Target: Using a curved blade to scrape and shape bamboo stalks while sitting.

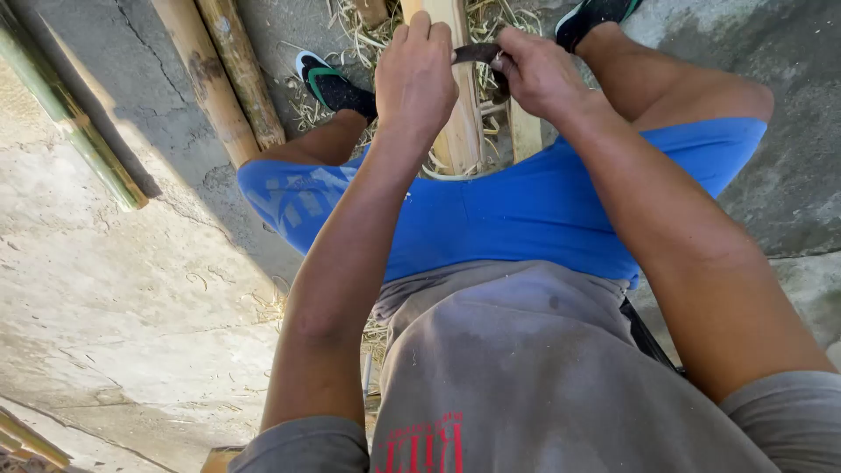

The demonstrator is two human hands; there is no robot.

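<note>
Both hands work close together over a pale split bamboo piece that stands up between the person's knees, its lower end hidden behind the blue shorts. The left hand is wrapped over the top of the piece and one end of a dark, narrow blade that lies across it; the right hand is closed on the blade's other end. It looks like a knife or drawknife, though so little of it shows between the fingers that I cannot be sure.

The bamboo piece is likely stiff and light, with a smooth outer skin and splintery cut edges, so it is best gripped on the rounded outer face, away from the raw edge. The blade is thin and hard; the hands hold it at its ends, clear of the middle that bears on the bamboo.

Straw-like shavings litter the concrete floor around the feet, which wear dark sandals. Two brown bamboo poles lie near the floor's far edge to the left, and a green pole lies further left, well apart from the hands.
</note>
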